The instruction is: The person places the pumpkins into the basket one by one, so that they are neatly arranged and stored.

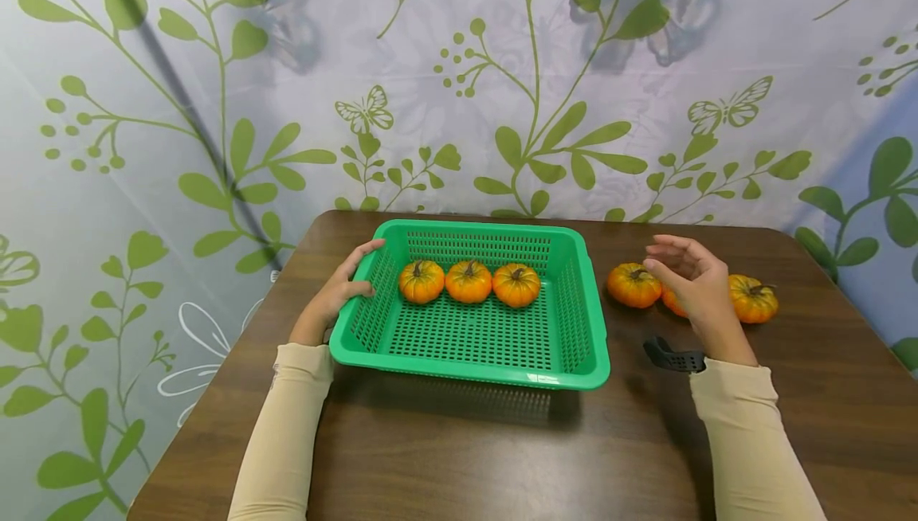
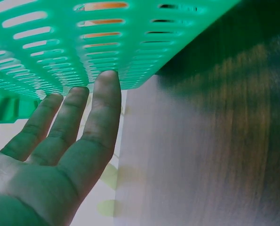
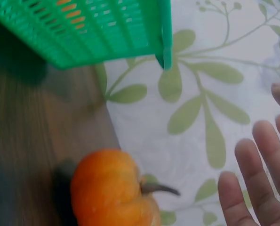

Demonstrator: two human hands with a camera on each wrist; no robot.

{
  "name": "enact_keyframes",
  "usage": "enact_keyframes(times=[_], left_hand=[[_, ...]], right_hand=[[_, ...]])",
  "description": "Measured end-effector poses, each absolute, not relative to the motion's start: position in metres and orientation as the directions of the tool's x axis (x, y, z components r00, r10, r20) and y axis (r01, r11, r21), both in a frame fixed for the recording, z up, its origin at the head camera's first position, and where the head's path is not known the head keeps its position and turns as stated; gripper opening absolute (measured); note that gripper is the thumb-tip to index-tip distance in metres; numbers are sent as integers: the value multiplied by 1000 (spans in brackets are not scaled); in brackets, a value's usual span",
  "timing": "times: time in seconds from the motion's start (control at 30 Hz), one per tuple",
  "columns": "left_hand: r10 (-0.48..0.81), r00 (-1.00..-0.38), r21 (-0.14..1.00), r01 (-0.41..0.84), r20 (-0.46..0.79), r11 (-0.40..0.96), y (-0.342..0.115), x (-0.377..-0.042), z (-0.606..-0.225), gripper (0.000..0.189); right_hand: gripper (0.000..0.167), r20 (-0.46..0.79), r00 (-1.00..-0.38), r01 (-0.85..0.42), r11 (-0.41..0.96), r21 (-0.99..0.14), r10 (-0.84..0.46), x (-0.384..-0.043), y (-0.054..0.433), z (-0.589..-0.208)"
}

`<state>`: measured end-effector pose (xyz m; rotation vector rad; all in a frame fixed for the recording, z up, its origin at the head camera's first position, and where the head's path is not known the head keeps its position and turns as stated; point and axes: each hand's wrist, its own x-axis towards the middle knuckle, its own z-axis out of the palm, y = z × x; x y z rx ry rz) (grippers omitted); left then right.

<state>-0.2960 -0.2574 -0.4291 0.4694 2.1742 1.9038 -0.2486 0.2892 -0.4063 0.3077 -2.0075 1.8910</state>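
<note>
left hand (image 1: pixel 333 294): one, at the basket's 9 o'clock; grips the rim, thumb over the edge, fingertips against the outer wall.
right hand (image 1: pixel 706 290): one, at the basket's 3 o'clock; fingers relaxed and slightly curved, holding nothing, apart from the pumpkin seen in the right wrist view.
strap (image 1: pixel 674 357): one, black, at the right wrist.
sleeves (image 1: pixel 276 433): two, beige.
basket (image 1: pixel 459 368): one, green, slotted, upright.
row (image 1: pixel 468 282): three orange pumpkins in the basket, side by side, toward its 12 o'clock wall, stems up.
loose pumpkins: three, at the basket's 3 o'clock; left one (image 1: pixel 634 286), middle one (image 1: pixel 672 303) mostly hidden behind the right hand, right one (image 1: pixel 751 299).
table (image 1: pixel 445 465): brown wood, beneath all.
cloth (image 1: pixel 430 107): pale, leaf-and-butterfly print, at the table's 12 o'clock.
</note>
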Motion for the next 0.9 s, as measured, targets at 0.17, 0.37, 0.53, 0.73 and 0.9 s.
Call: enact_keyframes(times=[0.17, 0.37, 0.53, 0.73, 0.9], left_hand=[[371, -927, 990, 96, 50, 107, -257, -296, -428, 95], [368, -928, 987, 101, 49, 123, -257, -296, -428, 94], [365, -930, 984, 109, 51, 140, -257, -295, -427, 94], [367, -929, 985, 110, 55, 130, -257, -294, -427, 94], [365, -930, 984, 107, 48, 142, -257, -294, -428, 93]], right_hand=[[41, 399, -887, -394, 69, -916, 230, -246, 296, -411], [43, 353, -831, -366, 56, -929, 431, -245, 298, -414], [44, 392, -745, -378, 144, -915, 540, -246, 304, -420], [42, 431, -628, -348, 262, -900, 648, -246, 314, -426], [40, 387, -556, -410, 162, -897, 736, -245, 325, -429]])
